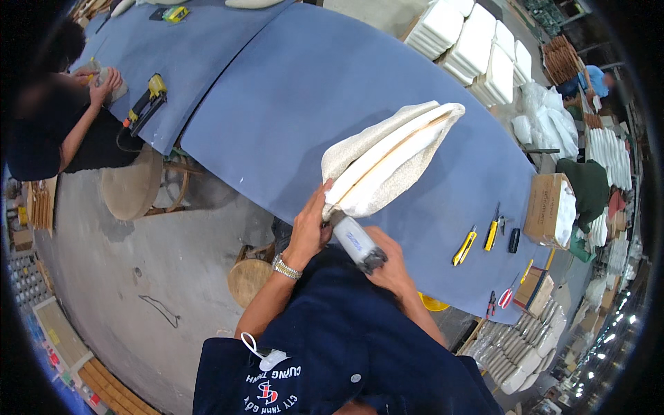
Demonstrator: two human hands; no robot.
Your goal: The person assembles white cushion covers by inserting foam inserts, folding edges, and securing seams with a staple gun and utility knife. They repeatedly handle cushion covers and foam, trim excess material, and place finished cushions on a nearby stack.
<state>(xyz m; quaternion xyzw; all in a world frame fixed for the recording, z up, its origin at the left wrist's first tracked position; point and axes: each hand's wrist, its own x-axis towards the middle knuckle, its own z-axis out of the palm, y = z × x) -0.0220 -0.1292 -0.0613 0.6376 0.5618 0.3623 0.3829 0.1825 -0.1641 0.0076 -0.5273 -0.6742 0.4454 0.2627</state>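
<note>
A padded seat cushion (370, 166) stands on edge over the blue table, its white padding and a thin wooden board edge facing up. Cream textured fabric (346, 146) wraps both sides and hangs loose around the rim. My left hand (311, 225) is closed on the near end of the cushion, pinching fabric there. In my right hand (389, 261) is a staple gun (355, 241) with a pale grey body and a dark end. Its nose meets the near corner of the cushion, beside my left fingers; the exact contact point is hidden.
The blue table (263, 111) carries yellow cutters (465, 245), pliers (492, 234) and scissors (507, 297) at right. A cardboard box (546, 207) stands by its right edge. White cushion stacks (477, 52) rise behind. At left, a co-worker (76, 131) works near another nail gun (149, 100).
</note>
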